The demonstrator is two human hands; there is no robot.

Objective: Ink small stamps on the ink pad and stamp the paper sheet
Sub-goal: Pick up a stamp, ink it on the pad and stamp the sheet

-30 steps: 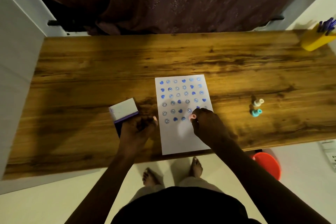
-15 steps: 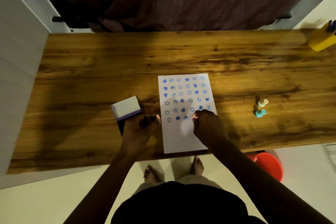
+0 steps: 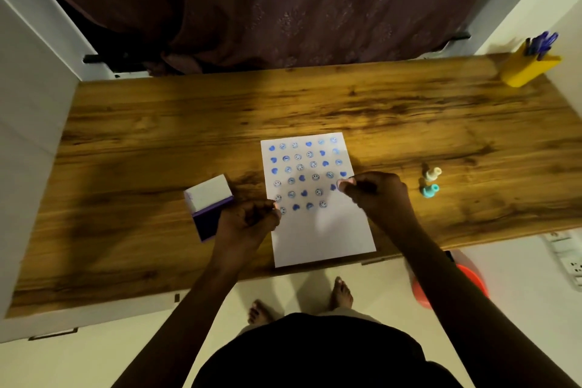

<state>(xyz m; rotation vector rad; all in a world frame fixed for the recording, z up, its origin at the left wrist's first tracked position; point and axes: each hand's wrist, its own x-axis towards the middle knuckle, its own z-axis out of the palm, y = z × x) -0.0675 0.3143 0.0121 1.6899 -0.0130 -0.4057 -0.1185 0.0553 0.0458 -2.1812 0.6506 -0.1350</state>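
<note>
A white paper sheet [image 3: 321,236] lies on the wooden table [image 3: 157,135], its upper part covered with rows of blue heart and smiley prints. My right hand [image 3: 374,195] hovers over the sheet's right edge, fingers pinched on a small pink stamp [image 3: 341,183]. My left hand [image 3: 248,220] rests at the sheet's left edge beside the open ink pad [image 3: 206,224], curled shut; a pale tip shows at its fingers, and I cannot tell whether it holds a stamp. The pad's white lid [image 3: 209,192] stands up behind it.
Two small stamps, one cream [image 3: 433,173] and one teal [image 3: 430,190], lie on the table right of the sheet. A yellow pen holder [image 3: 529,68] stands at the far right corner. A curtain hangs behind the table. A red bucket [image 3: 472,280] sits on the floor below the right edge.
My right hand has moved with the pink stamp from the lower print row up and right to the sheet's right edge. My left hand has stayed by the ink pad.
</note>
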